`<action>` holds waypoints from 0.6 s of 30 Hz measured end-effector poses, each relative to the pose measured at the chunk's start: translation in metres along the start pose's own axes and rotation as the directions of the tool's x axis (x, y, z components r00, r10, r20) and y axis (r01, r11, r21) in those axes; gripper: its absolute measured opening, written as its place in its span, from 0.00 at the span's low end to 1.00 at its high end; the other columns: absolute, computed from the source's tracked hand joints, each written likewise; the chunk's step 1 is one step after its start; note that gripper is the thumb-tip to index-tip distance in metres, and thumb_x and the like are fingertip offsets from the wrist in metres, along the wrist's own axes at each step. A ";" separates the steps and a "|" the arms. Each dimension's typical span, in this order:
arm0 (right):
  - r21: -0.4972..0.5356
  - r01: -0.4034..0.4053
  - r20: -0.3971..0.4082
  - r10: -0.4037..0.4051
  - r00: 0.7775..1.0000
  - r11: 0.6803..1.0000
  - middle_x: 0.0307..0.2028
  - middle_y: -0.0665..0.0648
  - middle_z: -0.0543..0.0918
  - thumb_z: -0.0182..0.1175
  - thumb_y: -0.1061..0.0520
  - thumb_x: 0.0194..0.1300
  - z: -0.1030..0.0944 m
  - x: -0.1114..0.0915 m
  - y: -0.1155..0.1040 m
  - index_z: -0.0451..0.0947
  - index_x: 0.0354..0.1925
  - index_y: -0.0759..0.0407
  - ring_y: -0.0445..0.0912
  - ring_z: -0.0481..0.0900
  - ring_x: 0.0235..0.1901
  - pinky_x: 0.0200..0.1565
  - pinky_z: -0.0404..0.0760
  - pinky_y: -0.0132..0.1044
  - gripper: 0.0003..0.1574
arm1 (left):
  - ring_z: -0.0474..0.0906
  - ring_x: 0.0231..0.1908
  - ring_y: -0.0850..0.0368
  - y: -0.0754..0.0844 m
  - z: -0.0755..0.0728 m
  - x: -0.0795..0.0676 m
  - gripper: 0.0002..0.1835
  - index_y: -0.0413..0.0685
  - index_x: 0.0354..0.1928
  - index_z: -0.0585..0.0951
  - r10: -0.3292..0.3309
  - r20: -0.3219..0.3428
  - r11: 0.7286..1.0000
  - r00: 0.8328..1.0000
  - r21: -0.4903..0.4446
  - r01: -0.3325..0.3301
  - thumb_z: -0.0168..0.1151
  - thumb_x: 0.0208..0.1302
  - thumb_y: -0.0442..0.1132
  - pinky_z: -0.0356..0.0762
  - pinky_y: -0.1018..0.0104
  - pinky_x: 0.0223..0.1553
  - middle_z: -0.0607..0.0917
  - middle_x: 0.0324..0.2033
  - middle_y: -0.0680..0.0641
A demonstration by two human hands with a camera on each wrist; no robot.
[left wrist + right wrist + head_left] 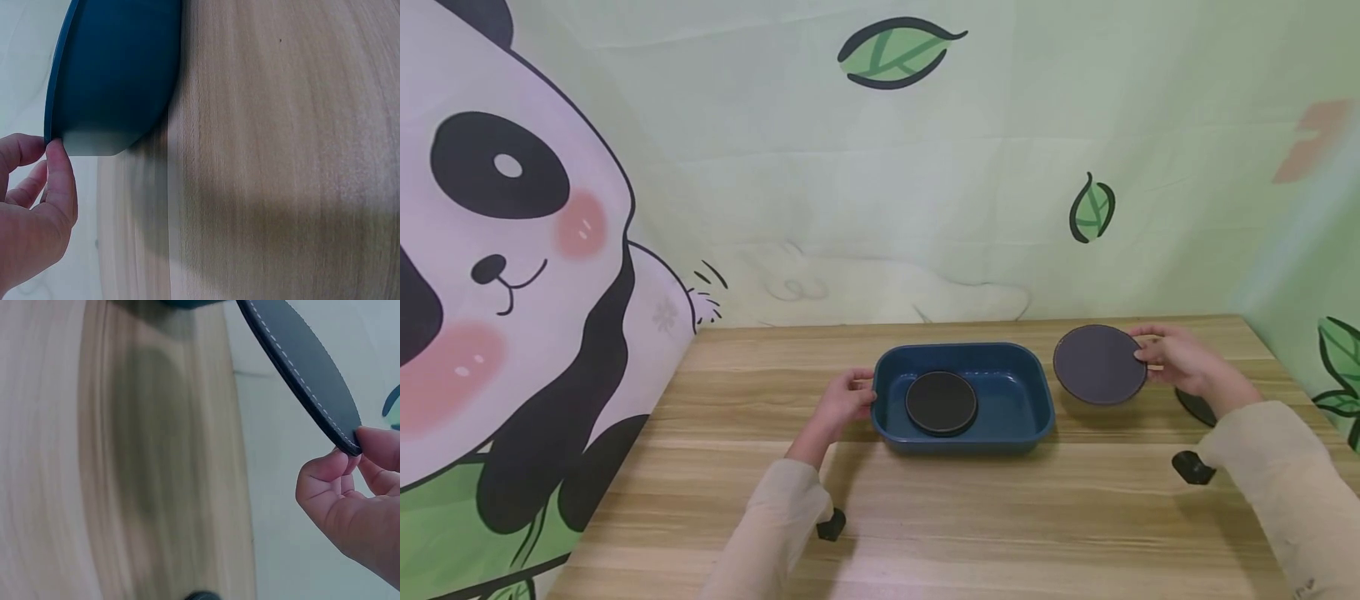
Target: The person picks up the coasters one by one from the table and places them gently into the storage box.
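One blue dish (pixel 1011 402) stands on a wooden table (pixel 925 517) in the head view, a black disc (pixel 942 402) lying in its left half. The left hand (pixel 844 400) grips the dish's left end; the right hand (pixel 1183 367) holds a thin disc (pixel 1099 365), tilted, just beside the right end. Another dark piece (pixel 1195 407) (partly hidden by the right arm (pixel 1285 467)) lies on the table. Left wrist view: thumb and fingers pinch the dish's rim. Right wrist view: thumb and fingers pinch the thin disc's edge above the table.

Coaster (pixel 942 402) in tray (pixel 1011 404); tray on table (pixel 970 521); second coaster (pixel 1100 365) right.
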State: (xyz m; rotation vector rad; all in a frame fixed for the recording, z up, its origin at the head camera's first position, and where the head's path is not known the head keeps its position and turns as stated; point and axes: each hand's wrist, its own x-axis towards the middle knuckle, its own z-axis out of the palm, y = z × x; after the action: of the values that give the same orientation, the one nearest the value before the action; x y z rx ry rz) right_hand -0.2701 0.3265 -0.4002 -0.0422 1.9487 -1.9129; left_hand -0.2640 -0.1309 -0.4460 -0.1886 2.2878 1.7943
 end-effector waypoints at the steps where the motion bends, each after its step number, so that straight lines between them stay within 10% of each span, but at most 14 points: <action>1: 0.013 0.007 0.006 -0.008 1.000 1.000 0.30 0.43 0.79 0.45 0.69 0.60 0.002 0.000 -0.002 0.67 0.39 0.47 0.39 0.76 0.27 0.28 0.75 0.32 0.17 | 0.76 0.38 0.47 0.000 0.000 0.000 0.20 0.37 0.54 0.69 0.002 0.001 1.000 1.000 0.003 -0.002 0.50 0.58 0.26 0.77 0.56 0.42 0.73 0.46 0.34; 18: 0.073 0.037 0.054 -0.041 0.998 0.997 0.26 0.48 0.79 0.44 0.71 0.60 0.063 0.020 -0.024 0.64 0.43 0.56 0.40 0.76 0.24 0.27 0.75 0.32 0.15 | 0.76 0.37 0.47 -0.001 -0.002 0.002 0.20 0.36 0.54 0.68 -0.002 0.023 1.000 1.000 -0.010 0.002 0.50 0.58 0.26 0.77 0.57 0.40 0.72 0.46 0.33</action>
State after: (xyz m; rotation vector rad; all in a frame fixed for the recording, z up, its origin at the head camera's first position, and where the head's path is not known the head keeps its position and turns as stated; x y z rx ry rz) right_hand -0.2757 0.2589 -0.3805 -0.1126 1.8549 -1.9836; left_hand -0.2656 -0.1332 -0.4468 -0.1715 2.2629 1.7973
